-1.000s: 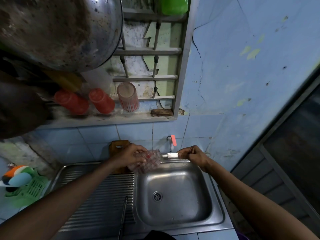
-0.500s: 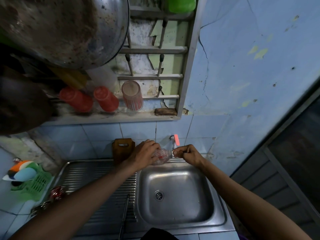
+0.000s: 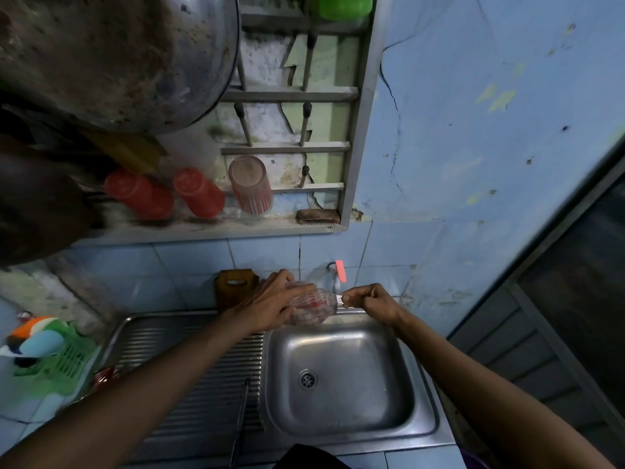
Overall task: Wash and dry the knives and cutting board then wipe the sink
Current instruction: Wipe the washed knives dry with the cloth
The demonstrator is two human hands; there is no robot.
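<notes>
Knife (image 3: 339,297) held over back rim of sink (image 3: 341,431), below the tap (image 3: 338,275); only a sliver of it shows. Right hand (image 3: 368,301) clenched on its handle end. Left hand (image 3: 270,302) wraps checked cloth (image 3: 313,308) around the blade. Cutting board (image 3: 235,287) stands upright against tiles at back edge of drainboard (image 3: 203,394).
</notes>
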